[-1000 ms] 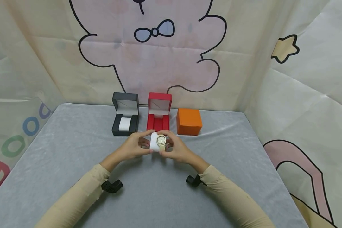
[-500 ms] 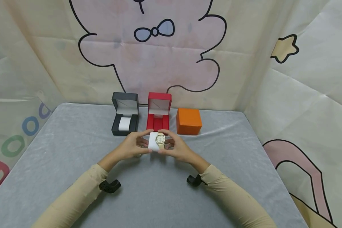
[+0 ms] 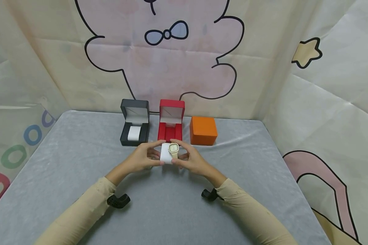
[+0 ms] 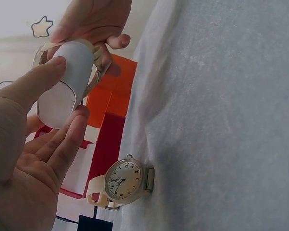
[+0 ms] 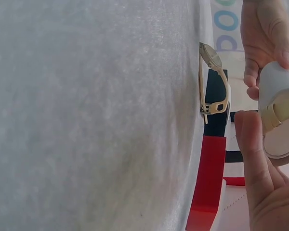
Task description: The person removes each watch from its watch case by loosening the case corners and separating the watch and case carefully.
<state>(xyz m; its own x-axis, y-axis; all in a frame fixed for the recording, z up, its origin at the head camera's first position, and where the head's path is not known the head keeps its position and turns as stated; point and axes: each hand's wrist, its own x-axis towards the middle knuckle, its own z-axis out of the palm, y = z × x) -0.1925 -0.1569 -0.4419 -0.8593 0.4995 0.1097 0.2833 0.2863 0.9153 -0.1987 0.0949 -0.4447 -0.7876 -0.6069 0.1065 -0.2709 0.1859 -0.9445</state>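
A white watch cushion (image 3: 165, 153) is held up over the table between both hands. Around its right end runs the cream strap of a square-faced watch (image 3: 173, 147), dial toward the head camera. My left hand (image 3: 141, 157) pinches the cushion's left end between thumb and fingers. At the other end my right hand (image 3: 194, 159) grips the watch, its thumb at the strap below the dial. A second cream watch (image 4: 123, 179), round-faced with its strap buckled, lies on the table beneath my left hand, mostly hidden in the head view.
Along the back of the grey cloth-covered table (image 3: 171, 211) stand an open black box (image 3: 124, 136) holding a white cushion, an open red box (image 3: 162, 131) with a bare slot, and a closed orange box (image 3: 203, 131). A printed curtain (image 3: 260, 68) rises behind.
Both hands and the cushion have shifted very slightly left since the first frame. The right thumb has moved up onto the strap, close under the dial. The boxes stand unchanged.
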